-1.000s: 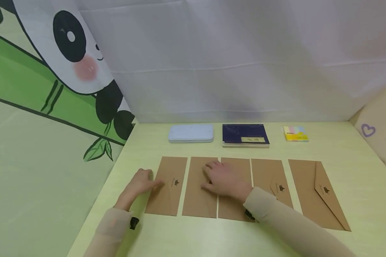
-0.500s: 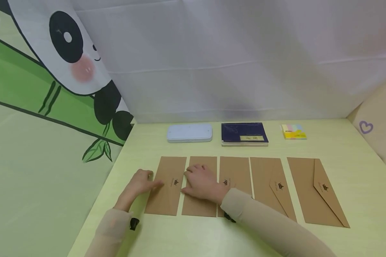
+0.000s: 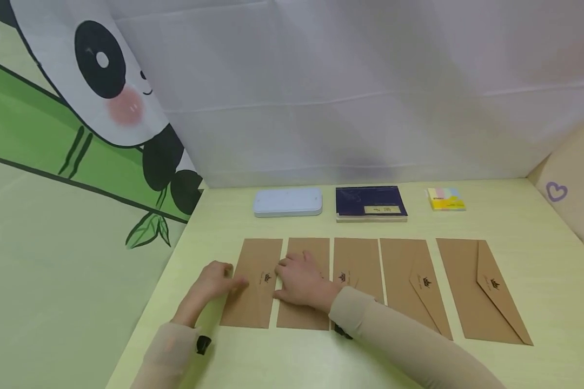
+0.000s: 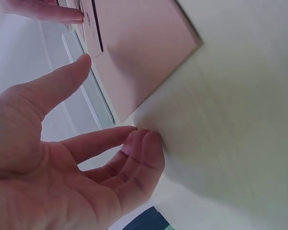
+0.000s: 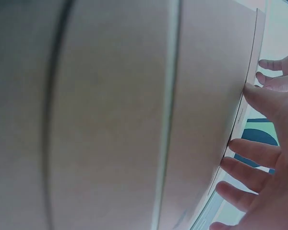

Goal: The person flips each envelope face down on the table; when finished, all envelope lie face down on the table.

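Note:
Several brown paper envelopes lie side by side in a row. My left hand [image 3: 208,282] is at the left edge of the leftmost envelope [image 3: 247,310], thumb reaching over it. Seen from the left wrist, this hand [image 4: 81,163] has loosely bent fingers around nothing, beside the envelope's corner [image 4: 139,62]. My right hand [image 3: 303,280] lies over the second envelope [image 3: 299,319], fingertips along its left edge. In the right wrist view the right hand's fingers [image 5: 252,175] are spread and fairly straight at the edge of an envelope [image 5: 211,86]. A crown print marks the leftmost envelope.
Right of the hands lie a third envelope [image 3: 355,254], partly under the sleeve, a fourth [image 3: 401,265] and a fifth [image 3: 459,286]. Behind them stand a pale blue flat case [image 3: 288,202], a dark blue notebook [image 3: 370,201] and a sticky note pack [image 3: 445,199].
My right hand has moved left from between the second and third envelopes to the second one's left edge, uncovering the third's crown print. My left hand has stayed nearly in place.

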{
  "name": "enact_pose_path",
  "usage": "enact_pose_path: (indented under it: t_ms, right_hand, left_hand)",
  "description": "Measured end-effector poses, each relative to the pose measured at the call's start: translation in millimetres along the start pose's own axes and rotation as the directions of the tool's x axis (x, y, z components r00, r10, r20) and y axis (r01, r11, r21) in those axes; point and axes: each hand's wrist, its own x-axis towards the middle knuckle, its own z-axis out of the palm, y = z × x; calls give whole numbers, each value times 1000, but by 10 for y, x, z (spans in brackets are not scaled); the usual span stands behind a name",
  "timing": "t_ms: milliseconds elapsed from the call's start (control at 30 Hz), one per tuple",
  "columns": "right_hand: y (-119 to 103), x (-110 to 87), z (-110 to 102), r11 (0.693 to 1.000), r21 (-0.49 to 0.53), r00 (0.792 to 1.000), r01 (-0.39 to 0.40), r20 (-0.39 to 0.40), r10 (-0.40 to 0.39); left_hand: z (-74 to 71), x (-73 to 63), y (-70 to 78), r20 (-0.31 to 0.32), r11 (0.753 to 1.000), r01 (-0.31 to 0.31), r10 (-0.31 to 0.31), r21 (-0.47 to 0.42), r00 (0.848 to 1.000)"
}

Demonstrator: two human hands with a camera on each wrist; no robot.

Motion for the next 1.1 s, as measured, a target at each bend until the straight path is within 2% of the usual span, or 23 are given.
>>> enact_pose_path:
  t_ms: [333, 467, 767, 1100]
  right_hand:
    - [-12, 24, -4, 1000, -23, 1000, -2, 12, 2]
    - [-9, 39, 10, 999, -49, 1000, 12, 7, -12]
    - [-73, 33, -60, 1000, -15, 998, 17, 55, -16]
    - [-78, 32, -100, 1000, 17, 997, 12, 76, -13]
  left_hand:
    - [37, 6, 52, -4, 999, -10, 10, -46, 1000]
    - [44, 5, 69, -10, 999, 3, -4, -47, 1000]
    - [98, -5, 87, -57, 994, 84, -88, -63, 994]
    - [147, 90, 126, -72, 981, 177, -183, -85, 980]
